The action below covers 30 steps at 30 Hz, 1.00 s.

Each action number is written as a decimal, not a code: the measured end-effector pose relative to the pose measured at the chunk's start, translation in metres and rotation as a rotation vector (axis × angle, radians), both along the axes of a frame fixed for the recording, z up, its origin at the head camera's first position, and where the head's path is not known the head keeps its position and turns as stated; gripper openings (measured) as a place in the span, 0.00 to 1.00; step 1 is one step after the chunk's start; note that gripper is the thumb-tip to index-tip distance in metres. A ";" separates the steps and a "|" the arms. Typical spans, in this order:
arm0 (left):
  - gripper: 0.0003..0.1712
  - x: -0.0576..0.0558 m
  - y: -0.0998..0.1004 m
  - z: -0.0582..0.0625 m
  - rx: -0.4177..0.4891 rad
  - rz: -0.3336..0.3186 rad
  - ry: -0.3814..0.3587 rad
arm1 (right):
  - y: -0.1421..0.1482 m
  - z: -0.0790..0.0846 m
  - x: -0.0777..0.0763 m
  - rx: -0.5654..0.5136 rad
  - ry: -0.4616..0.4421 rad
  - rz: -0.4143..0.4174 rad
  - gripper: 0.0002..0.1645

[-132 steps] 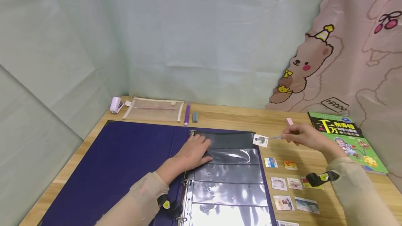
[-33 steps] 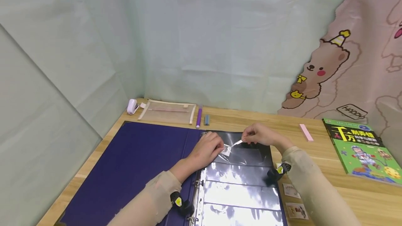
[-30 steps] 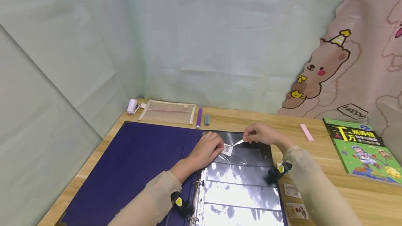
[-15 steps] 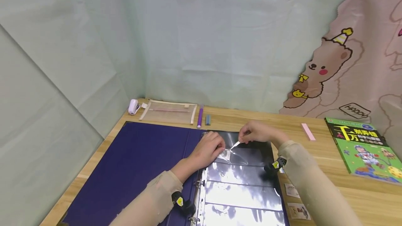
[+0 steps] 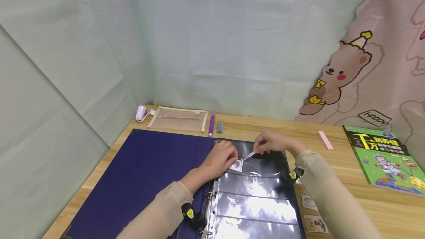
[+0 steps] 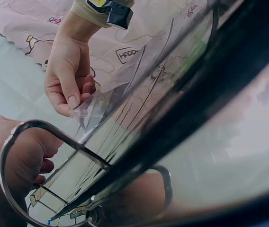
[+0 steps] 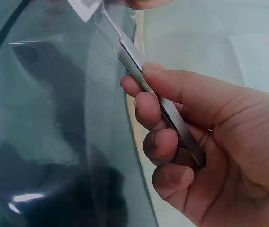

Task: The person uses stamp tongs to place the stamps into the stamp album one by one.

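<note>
In the head view an open navy ring binder (image 5: 149, 172) shows a black page with clear pockets (image 5: 255, 185) on its right side. My right hand (image 5: 270, 142) holds metal tweezers (image 7: 139, 71) between thumb and fingers. Their tips meet a small white-edged stamp (image 5: 237, 165) at the upper pockets, near the ring side. Clear film wrinkles around the stamp. At the stamp's left, my left hand (image 5: 217, 159) pinches the film's edge with thumb and fingertips. In the left wrist view, metal rings (image 6: 30, 123) stand in front of the left hand, whose fingertips are partly hidden.
More stamps (image 5: 315, 224) lie right of the binder, some hidden by the right sleeve. Behind it are a stapler (image 5: 141, 113), a mesh zip pouch (image 5: 179, 118), a purple pen (image 5: 211, 124) and a blue-grey block (image 5: 220, 127). A pink strip (image 5: 325, 140) and a green book (image 5: 385, 161) lie right.
The tweezers have carried the stamp left from beside the binder to the upper pockets. My left hand has gone from lying on the page to pinching film. Lately the stamp shifted slightly down.
</note>
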State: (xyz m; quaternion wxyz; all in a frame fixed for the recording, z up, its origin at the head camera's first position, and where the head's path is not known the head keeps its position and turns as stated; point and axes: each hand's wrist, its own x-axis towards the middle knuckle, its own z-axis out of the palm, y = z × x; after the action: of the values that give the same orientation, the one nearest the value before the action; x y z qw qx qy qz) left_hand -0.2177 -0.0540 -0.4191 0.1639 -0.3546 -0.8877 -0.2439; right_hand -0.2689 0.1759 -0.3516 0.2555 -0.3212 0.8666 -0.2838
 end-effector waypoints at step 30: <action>0.04 0.000 0.000 -0.004 -0.044 0.014 -0.065 | 0.064 0.041 0.027 -0.212 0.075 -0.238 0.11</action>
State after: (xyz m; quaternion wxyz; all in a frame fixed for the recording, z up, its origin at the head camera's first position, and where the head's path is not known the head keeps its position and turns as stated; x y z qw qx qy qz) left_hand -0.2178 -0.0543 -0.4232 0.1288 -0.3438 -0.9000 -0.2348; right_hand -0.2423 0.2399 -0.3109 0.1522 -0.2520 0.8726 -0.3898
